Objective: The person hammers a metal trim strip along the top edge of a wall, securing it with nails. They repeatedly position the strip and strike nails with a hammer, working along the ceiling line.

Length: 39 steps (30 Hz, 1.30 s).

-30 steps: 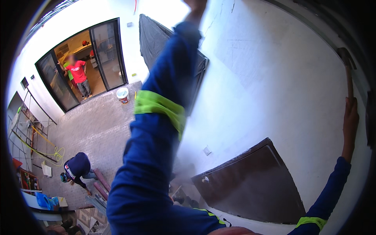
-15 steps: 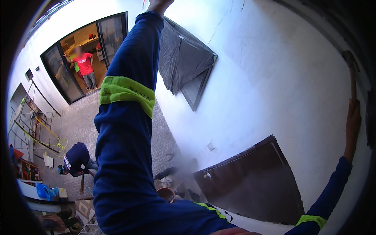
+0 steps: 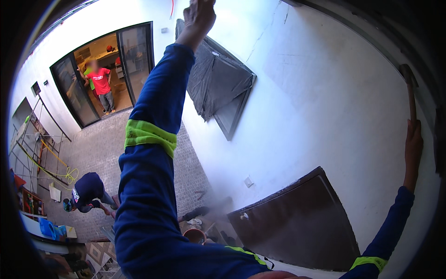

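My right hand (image 3: 413, 139) is wrapped round the wooden handle of a hammer (image 3: 411, 100) at the far right. The hammer's dark head points up, close to the dark band along the top of the white wall. My left hand (image 3: 200, 18) is raised high at the top of the picture, its fingers curled closed. Whatever it may grip is hidden, as the picture's edge cuts it off. Below that hand, a window frame draped in dark plastic (image 3: 216, 76) is set in the white wall.
A brown door (image 3: 297, 223) stands low in the white wall (image 3: 302, 116). On the paved floor (image 3: 111, 149) a person in dark clothes (image 3: 88, 190) bends over. Another in a red shirt (image 3: 99, 81) stands in the sliding doorway. Metal scaffolding (image 3: 42, 139) is at left, a bucket (image 3: 195, 235) below.
My left hand has come lower into view, showing more of the fist. My right hand and the hammer have shifted slightly left. The bending person has moved a little.
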{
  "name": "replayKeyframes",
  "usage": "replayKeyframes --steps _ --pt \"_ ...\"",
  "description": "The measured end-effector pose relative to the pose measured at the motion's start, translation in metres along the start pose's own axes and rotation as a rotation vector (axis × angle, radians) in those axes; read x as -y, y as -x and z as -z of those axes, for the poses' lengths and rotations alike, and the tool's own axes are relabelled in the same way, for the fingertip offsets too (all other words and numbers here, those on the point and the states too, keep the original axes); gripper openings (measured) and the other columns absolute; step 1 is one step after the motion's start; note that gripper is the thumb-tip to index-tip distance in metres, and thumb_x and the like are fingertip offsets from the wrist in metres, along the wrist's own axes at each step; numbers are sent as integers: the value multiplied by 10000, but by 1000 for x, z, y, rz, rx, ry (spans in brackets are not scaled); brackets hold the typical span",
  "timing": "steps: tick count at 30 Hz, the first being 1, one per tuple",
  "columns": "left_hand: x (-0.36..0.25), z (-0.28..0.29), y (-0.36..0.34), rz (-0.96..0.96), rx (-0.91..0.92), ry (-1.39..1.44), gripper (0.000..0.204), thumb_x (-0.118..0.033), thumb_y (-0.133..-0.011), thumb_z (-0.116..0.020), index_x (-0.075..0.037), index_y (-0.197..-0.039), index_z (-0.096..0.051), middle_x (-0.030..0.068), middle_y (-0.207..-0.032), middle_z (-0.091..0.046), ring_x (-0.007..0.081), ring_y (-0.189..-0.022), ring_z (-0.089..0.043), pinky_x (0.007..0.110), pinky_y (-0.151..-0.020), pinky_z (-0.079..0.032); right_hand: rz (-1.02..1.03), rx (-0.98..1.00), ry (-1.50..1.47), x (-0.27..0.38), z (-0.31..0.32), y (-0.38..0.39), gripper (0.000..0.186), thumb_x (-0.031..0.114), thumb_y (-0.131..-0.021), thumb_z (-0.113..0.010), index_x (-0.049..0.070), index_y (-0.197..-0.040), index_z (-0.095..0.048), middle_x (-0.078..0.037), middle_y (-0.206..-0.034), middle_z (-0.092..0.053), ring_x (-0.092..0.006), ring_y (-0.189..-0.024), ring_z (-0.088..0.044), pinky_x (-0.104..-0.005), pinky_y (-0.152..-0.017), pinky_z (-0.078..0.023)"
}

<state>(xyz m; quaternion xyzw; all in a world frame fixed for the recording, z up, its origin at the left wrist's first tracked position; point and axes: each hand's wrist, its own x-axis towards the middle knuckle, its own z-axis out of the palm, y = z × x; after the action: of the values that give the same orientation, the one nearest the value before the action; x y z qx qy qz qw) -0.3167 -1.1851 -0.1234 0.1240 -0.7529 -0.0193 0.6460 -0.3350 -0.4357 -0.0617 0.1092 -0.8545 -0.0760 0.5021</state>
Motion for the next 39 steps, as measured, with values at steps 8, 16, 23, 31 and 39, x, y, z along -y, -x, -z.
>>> replayKeyframes --steps 8,16,23,31,39 --pt "-16 0 1 -497 -310 147 82 -156 -1027 -594 -82 -1062 -602 114 -865 -718 304 -726 -721 412 -653 -595 57 -98 -29 27 18 5 451 449 -1093 -429 62 -1287 -558 -203 -1026 -716 -331 -824 -742 -412 -660 -602" --pt "-263 -22 -15 -406 269 1149 72 -59 -945 -658 -29 -1005 -682 163 -1176 -670 308 -989 -703 448 -751 -598 -71 14 -88 68 52 9 396 438 -1067 -492 54 -1159 -514 -256 -885 -708 -492 -851 -684 -543 -684 -575" --pt "-420 -50 -74 -358 101 1349 91 15 -889 -692 -49 -950 -713 113 -901 -733 240 -871 -716 353 -754 -564 -80 29 -59 67 53 7 430 428 -1075 -496 26 -1224 -524 -255 -841 -692 -460 -820 -705 -482 -648 -564" --pt "-456 -87 -89 -508 321 1544 96 2 -898 -658 -46 -919 -739 56 -851 -745 145 -798 -689 307 -733 -550 -62 31 -79 57 47 7 429 426 -1073 -510 16 -1195 -542 -217 -785 -673 -407 -746 -714 -439 -640 -553" --pt "-456 -83 -88 -442 379 1497 101 11 -879 -637 -44 -869 -722 57 -841 -750 145 -795 -693 304 -744 -552 -73 41 -127 64 52 7 364 387 -1079 -513 31 -1150 -534 -194 -742 -635 -351 -664 -661 -418 -599 -526"
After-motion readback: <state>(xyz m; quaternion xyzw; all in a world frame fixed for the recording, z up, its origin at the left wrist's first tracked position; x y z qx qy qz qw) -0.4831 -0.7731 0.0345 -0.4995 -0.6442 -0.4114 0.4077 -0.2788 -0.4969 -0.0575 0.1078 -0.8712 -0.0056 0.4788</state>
